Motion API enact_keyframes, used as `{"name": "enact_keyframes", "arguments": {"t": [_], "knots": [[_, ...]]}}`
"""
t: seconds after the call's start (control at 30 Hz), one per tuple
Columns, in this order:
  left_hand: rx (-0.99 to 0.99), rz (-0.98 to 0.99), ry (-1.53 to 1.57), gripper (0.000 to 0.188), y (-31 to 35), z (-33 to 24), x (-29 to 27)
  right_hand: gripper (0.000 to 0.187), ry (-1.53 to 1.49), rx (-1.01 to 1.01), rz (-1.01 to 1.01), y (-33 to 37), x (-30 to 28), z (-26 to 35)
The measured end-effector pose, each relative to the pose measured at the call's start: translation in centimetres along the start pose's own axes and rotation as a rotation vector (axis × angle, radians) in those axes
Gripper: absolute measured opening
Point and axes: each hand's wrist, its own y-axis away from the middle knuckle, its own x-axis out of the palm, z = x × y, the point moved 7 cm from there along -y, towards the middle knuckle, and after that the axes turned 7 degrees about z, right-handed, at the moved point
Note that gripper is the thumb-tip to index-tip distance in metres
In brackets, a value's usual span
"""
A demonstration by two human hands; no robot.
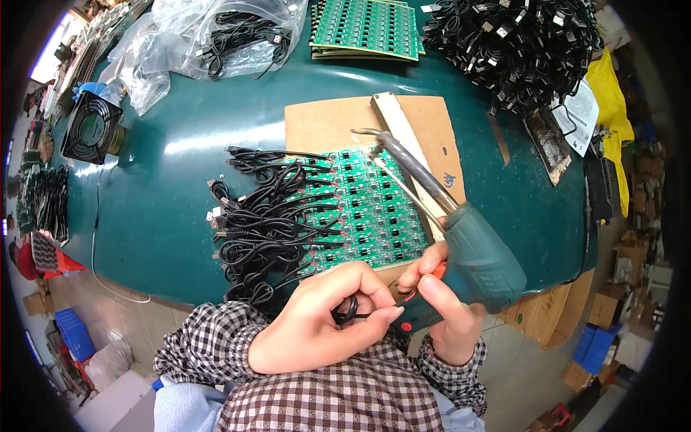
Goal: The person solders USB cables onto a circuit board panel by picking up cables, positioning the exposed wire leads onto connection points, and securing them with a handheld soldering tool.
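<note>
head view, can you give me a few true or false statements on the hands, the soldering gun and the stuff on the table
1. The right hand holds a green soldering gun. True.
2. The left hand holds nothing. False: it pinches a black cable.
3. The middle circuit boards lie over a brown cardboard sheet. True.
4. The black fan stands at the table's right end. False: it is at the left.
5. The far board stack sits between a clear plastic bag and a large cable pile. True.
</note>
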Motion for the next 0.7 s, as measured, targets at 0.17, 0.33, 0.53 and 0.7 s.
{"name": "enact_keyframes", "arguments": {"t": [0.17,0.33,0.53,0.7], "knots": [[-0.025,-0.052,-0.123,0.011,0.3,0.0,-0.1,0.025,-0.013,-0.171,0.033,0.8,0.4,1.1],[0.012,-0.092,-0.24,0.011,0.3,-0.6,-0.1,0.037,0.123,-0.099,-0.066,0.9,0.0,0.4],[0.052,-0.208,-0.272,0.012,0.8,-0.5,0.0,0.025,-0.032,-0.188,-0.057,1.4,0.4,0.0],[0.117,-0.262,-0.29,0.014,0.9,-0.7,-0.2,0.026,-0.045,-0.174,-0.126,2.0,0.8,-0.4]]}}
